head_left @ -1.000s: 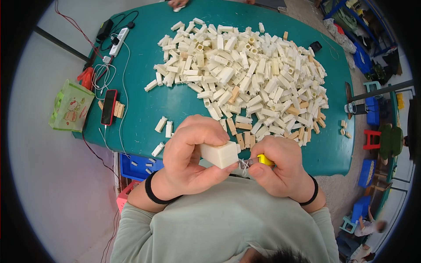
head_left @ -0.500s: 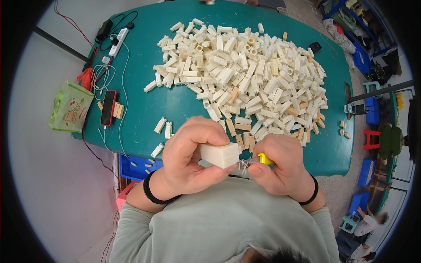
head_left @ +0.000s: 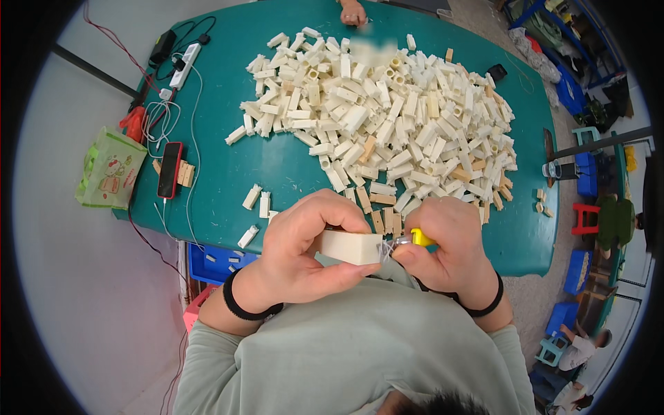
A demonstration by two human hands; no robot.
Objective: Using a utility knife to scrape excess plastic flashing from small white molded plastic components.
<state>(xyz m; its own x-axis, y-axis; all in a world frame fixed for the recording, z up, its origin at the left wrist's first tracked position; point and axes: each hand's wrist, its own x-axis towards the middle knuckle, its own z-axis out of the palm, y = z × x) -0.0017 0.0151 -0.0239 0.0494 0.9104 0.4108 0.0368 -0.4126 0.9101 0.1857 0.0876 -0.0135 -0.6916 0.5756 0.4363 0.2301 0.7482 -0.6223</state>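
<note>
My left hand is closed around a cream-coloured rectangular block, thumb and fingers pressing its sides. In my right hand is a small yellow-handled knife, its greyish blade-like tip pointing at the block's right end. Thin white shavings cling there between tip and block. Most of the knife is hidden inside my fist. Beyond my hands a big pile of similar cream blocks, some with round holes or notched ends, covers the green table.
A few blocks lie apart to the left. Near the left edge are a phone, cables, a power strip and a green bag. A blue bin stands below the table edge. Another person's hand is at the far edge.
My right hand has risen slightly, and the block has turned a little in my left hand. Another person's hand has come into view at the far table edge, with a blur over the pile.
</note>
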